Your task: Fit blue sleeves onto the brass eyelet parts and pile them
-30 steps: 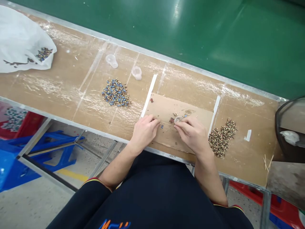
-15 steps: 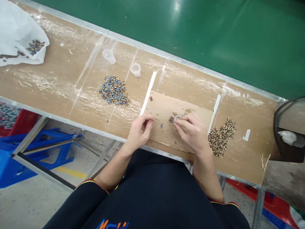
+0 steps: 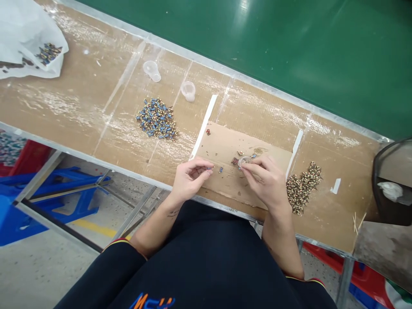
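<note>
My left hand point(image 3: 192, 178) pinches a small blue part with a gold tip point(image 3: 210, 168) between thumb and fingertips. Another small blue part point(image 3: 221, 170) lies just right of it on the cardboard sheet point(image 3: 225, 186). By the rim of a small clear cup point(image 3: 243, 160), my right hand point(image 3: 265, 178) has its thumb and forefinger closed. What it holds is too small to name. Dark red pieces point(image 3: 235, 161) sit left of the cup, and a small gold piece point(image 3: 240, 153) lies behind them.
A heap of blue-and-gold parts point(image 3: 156, 120) lies left, a heap of gold-and-dark parts point(image 3: 304, 189) right. Two clear plastic cups point(image 3: 152, 71) lie farther back. A white bag point(image 3: 25, 38) with parts is at far left; thin sticks point(image 3: 358, 223) are near the right edge.
My left fingertips have moved slightly right and down, and a blue part now shows between them. My right hand stays at the cup. The whole view has shifted a little.
</note>
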A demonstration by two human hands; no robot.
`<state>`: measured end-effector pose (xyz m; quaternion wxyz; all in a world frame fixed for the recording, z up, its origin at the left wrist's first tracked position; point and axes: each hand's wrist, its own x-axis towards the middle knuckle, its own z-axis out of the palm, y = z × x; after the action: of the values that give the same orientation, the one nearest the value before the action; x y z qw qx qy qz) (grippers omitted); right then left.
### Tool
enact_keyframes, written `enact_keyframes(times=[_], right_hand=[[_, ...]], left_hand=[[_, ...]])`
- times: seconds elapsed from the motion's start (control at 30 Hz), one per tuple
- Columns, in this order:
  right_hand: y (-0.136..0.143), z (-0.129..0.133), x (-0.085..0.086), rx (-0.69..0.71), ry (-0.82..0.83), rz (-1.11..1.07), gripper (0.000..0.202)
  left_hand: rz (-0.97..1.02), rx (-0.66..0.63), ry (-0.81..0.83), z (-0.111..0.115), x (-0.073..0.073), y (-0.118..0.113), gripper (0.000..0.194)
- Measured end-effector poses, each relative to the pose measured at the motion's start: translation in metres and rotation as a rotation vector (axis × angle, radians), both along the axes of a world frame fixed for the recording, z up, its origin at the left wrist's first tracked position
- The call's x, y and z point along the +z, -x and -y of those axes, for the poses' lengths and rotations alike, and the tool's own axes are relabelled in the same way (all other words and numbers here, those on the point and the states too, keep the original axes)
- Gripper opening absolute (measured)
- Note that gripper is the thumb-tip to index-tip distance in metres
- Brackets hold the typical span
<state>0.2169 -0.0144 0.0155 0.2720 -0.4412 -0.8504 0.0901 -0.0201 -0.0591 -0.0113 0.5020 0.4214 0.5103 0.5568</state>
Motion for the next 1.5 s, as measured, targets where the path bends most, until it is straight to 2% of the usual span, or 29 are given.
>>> enact_keyframes(times=[0.13,0.27,0.43,0.6,0.73,0.9,1.07,1.2,1.27,1.37,1.5], right_hand=[[-0.008,0.002,0.0,-0.037,0.017,-0.031,0.008],[-0.002,0.002,-0.003,-0.037,0.044,0.002,0.014],[0.003,-0.002,0.0,0.002,0.022,-0.01,0.015],[-0.012,-0.001,0.003,-0.083,-0.052,-0.077,0.007],[-0.012,-0.003,0.0,-0.173,-0.056,-0.066,0.016],[-0.003,-0.007,-0.002,-0.11,0.015,-0.114,0.022],[-0.001,-0.01,-0.003,-0.161,-0.055,-0.118,0.022],[0.003,-0.012,-0.004,-0.096,-0.051,-0.137,0.022],[0.002,-0.011,-0.001,-0.105,-0.069,-0.14,0.021],[-0.004,-0.003,0.011,-0.196,-0.148,-0.191,0.017],[-0.004,0.013,0.032,-0.227,-0.232,-0.322,0.018]], left_hand=[[0.101,0.061,0.029,0.0,-0.005,-0.001,0.037],[0.196,0.161,0.013,-0.001,-0.01,-0.003,0.05],[0.295,0.167,-0.033,-0.002,-0.007,-0.003,0.055],[0.313,0.157,-0.03,0.0,-0.008,-0.001,0.048],[0.255,0.187,-0.032,0.0,-0.011,-0.003,0.044],[0.112,0.115,-0.059,0.005,-0.006,-0.006,0.033],[0.053,0.065,-0.144,0.014,-0.001,-0.011,0.023],[-0.011,0.005,-0.211,0.014,-0.001,-0.017,0.016],[-0.052,-0.029,-0.294,0.011,0.0,-0.019,0.011],[-0.073,-0.046,-0.406,0.009,-0.001,-0.022,0.014],[-0.06,-0.069,-0.388,0.014,-0.003,-0.029,0.015]])
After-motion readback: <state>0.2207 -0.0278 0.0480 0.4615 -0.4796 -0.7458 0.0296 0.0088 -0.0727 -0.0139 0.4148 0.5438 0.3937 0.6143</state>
